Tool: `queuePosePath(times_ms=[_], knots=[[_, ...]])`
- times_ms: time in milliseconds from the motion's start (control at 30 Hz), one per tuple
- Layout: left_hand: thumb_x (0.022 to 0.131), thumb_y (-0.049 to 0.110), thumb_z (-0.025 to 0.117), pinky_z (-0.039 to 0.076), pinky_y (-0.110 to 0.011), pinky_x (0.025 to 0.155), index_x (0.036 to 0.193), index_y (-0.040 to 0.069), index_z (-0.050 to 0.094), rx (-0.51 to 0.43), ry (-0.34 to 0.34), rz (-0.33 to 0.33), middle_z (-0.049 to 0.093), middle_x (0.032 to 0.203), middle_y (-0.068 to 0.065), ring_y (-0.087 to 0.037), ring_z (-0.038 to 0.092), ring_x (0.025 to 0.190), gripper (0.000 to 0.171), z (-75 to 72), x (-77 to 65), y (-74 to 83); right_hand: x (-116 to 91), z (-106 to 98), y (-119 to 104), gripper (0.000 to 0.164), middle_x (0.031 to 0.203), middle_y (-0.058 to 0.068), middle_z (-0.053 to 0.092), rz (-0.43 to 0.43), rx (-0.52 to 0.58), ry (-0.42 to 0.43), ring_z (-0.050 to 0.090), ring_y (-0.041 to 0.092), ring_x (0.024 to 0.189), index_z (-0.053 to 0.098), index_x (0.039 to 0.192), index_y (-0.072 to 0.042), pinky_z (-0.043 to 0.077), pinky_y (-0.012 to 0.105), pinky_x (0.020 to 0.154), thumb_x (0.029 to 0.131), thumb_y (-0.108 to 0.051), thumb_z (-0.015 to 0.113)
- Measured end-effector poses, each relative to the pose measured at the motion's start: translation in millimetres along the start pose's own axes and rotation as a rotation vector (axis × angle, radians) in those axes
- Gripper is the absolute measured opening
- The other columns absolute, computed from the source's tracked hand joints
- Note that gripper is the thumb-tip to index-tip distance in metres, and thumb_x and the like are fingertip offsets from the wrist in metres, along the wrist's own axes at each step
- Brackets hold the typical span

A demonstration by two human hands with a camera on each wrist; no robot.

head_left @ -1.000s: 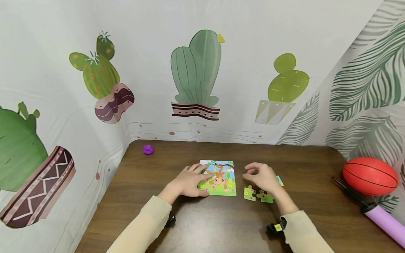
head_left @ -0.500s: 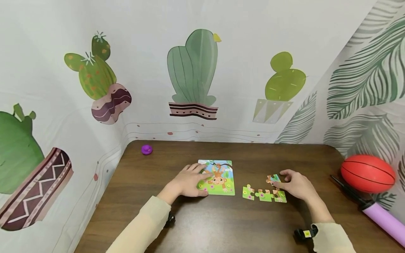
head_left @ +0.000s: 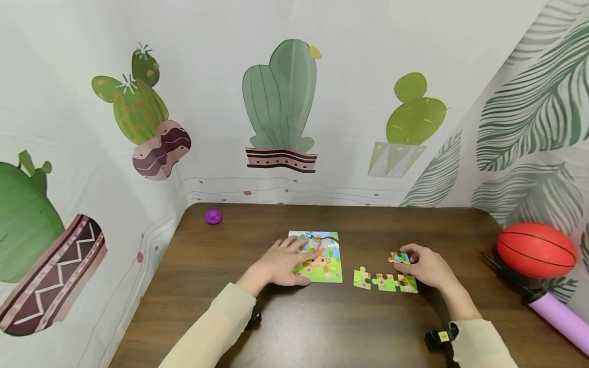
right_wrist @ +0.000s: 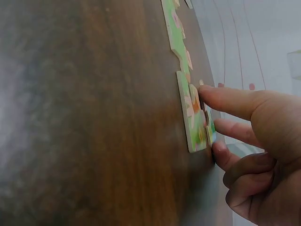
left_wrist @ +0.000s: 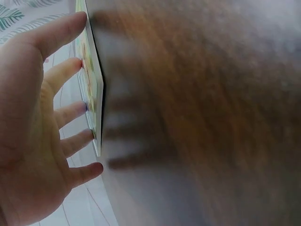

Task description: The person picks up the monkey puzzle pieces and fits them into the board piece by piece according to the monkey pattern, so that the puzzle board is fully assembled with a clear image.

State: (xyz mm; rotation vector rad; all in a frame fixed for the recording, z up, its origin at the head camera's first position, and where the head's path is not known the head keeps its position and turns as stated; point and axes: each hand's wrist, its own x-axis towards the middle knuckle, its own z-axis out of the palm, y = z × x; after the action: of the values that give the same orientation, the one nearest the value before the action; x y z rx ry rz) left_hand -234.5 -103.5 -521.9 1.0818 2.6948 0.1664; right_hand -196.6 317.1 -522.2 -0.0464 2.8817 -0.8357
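Note:
My left hand (head_left: 286,261) rests with spread fingers on the left side of a square puzzle board (head_left: 332,273), whose picture is a hanging monkey on grass. In the left wrist view its fingertips touch the board's face and edge (left_wrist: 99,117). On the right, my right hand (head_left: 430,267) pinches a blue, green and orange puzzle piece (head_left: 398,257) between thumb and fingers, low over the table. Just in front of it lies a row of green puzzle pieces: a left one (head_left: 362,279), a middle one (head_left: 385,283) and a right one (head_left: 408,284).
A purple toy (head_left: 213,216) sits at the table's back left. On the right are a red ball (head_left: 536,250) and a lilac pump (head_left: 559,317) with a black nozzle. The cactus-print cloth (head_left: 349,112) stands behind the brown table (head_left: 340,332).
My right hand has moved right, from beside the board to the back right puzzle piece, and now pinches it. My left hand has shifted slightly right on the board.

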Motion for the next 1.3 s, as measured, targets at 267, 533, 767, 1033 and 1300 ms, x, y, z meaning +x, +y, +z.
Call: queuePosePath(times_ms=[267,533,767,1033,1300], knots=[[0.095,0.069,0.059,0.023,-0.061,0.120,0.161,0.043,0.036,0.007,-0.015,-0.011,0.022,0.171,-0.004,-0.033,0.018,0.156,0.074,-1.3,1.8,1.8,0.4,-3.0,-0.7,0.071,0.094,0.006,0.059,0.041,0.013,-0.012,0.054,0.021,0.079,0.062,0.126,0.005,0.042,0.037,0.067,0.086,-0.049,0.083],[0.094,0.067,0.061,0.024,-0.061,0.120,0.160,0.042,0.039,-0.014,-0.014,-0.022,0.022,0.170,-0.004,-0.033,0.018,0.156,0.074,-2.0,0.4,2.8,-0.6,-4.2,-0.3,0.075,0.096,0.009,0.059,0.091,0.013,-0.013,0.055,0.025,0.083,0.061,0.122,0.008,0.044,0.038,0.070,0.084,-0.052,0.084],[0.094,0.069,0.061,0.025,-0.061,0.119,0.160,0.042,0.040,-0.009,-0.010,-0.035,0.022,0.171,-0.003,-0.032,0.018,0.156,0.074,-0.7,0.6,3.8,-1.7,-4.0,-0.5,0.070,0.095,0.009,0.059,0.082,0.015,0.002,0.055,0.025,0.082,0.062,0.119,0.004,0.043,0.038,0.069,0.083,-0.051,0.085],[0.094,0.070,0.061,0.027,-0.062,0.118,0.160,0.042,0.040,-0.004,-0.008,-0.037,0.023,0.170,-0.003,-0.032,0.019,0.155,0.074,-0.5,1.6,5.0,-4.2,-2.8,2.5,0.065,0.096,0.007,0.063,0.079,0.052,0.045,0.057,0.024,0.081,0.058,0.117,-0.001,0.043,0.037,0.068,0.083,-0.049,0.086],[0.094,0.070,0.059,0.026,-0.061,0.119,0.160,0.044,0.038,0.009,-0.020,-0.038,0.022,0.171,-0.003,-0.032,0.018,0.156,0.074,-1.3,1.2,4.5,-6.4,-4.2,7.2,0.046,0.091,0.002,0.070,0.029,0.090,0.099,0.059,0.022,0.082,0.062,0.112,-0.002,0.043,0.038,0.071,0.090,-0.036,0.083]])
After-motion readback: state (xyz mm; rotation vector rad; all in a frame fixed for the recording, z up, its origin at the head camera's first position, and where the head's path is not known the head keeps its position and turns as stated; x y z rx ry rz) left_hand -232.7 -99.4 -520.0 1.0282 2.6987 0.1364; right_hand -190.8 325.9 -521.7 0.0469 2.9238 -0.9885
